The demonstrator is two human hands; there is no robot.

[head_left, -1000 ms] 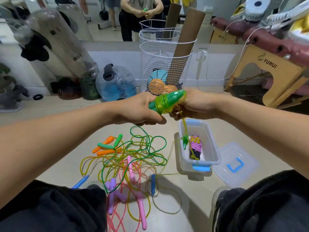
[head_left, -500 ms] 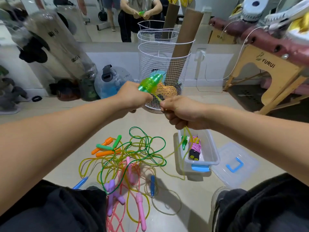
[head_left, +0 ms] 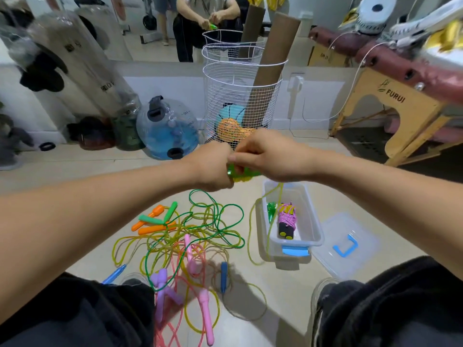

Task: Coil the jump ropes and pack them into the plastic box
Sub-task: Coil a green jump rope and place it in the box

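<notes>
My left hand grips a translucent green jump-rope handle. My right hand meets it there and pinches the yellow-green cord wound on that handle. The cord hangs down past the clear plastic box to the floor. The rope's other green handle dangles at the box's left wall. Inside the box lies a coiled pink rope with black handles. A tangle of green, yellow and pink ropes with orange, green, blue, purple and pink handles lies on the floor between my knees.
The box's clear lid with a blue handle lies on the floor to its right. Behind stand a white wire basket with cardboard tubes, a blue water jug, a mirror, and a wooden massage table at right.
My hands have come together and lowered. My right hand has moved up against the handle in my left hand, and the loose cord now hangs shorter beside the box.
</notes>
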